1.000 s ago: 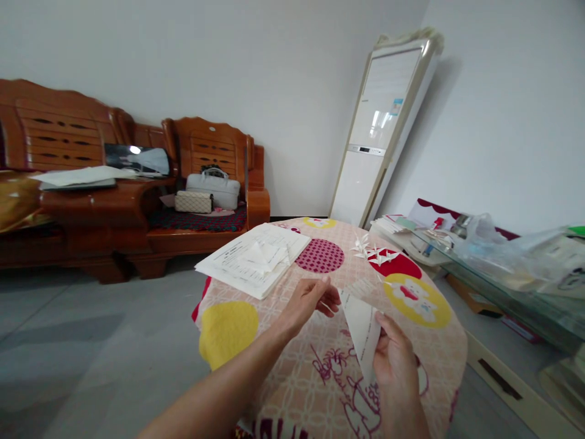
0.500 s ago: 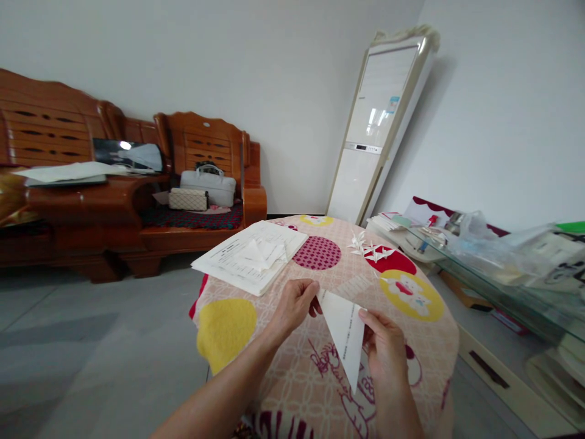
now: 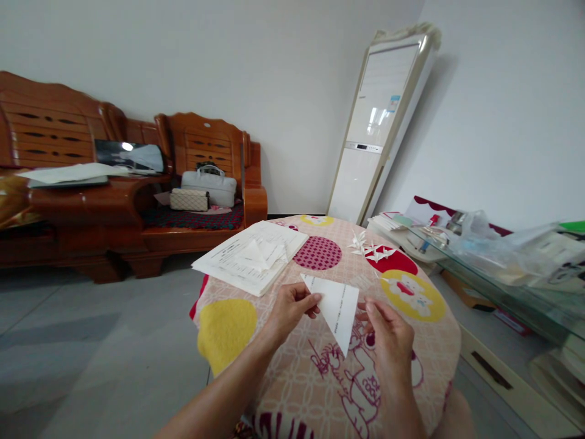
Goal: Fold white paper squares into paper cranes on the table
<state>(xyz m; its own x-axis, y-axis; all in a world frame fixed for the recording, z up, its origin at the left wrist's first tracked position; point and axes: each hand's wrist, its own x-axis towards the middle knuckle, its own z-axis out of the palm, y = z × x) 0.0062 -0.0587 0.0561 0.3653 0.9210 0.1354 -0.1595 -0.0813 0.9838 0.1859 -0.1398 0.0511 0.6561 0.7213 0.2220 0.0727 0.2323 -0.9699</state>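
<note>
A white paper triangle point(image 3: 337, 308), folded and marked with lines of print, is pinched at its left edge by my left hand point(image 3: 296, 305). Just off the triangle's right side is my right hand point(image 3: 388, 329), its fingers apart and holding nothing. Both hands are above a round table with a patterned cloth point(image 3: 283, 378). Several folded white paper cranes point(image 3: 370, 247) sit near the far right of the cloth. On the left part of the table lies a stack of printed sheets point(image 3: 228, 265), with folded paper pieces point(image 3: 260, 253) on top.
To the right stands a glass-topped table point(image 3: 475, 274) with plastic bags and papers on it. A tall white air conditioner point(image 3: 365, 140) is in the corner. Wooden seats point(image 3: 205, 131) line the left wall, with a grey bag point(image 3: 219, 186) on one.
My right hand has let go of the paper triangle and moved slightly right. The triangle has shifted up and left, and my left hand now grips it farther down its left edge.
</note>
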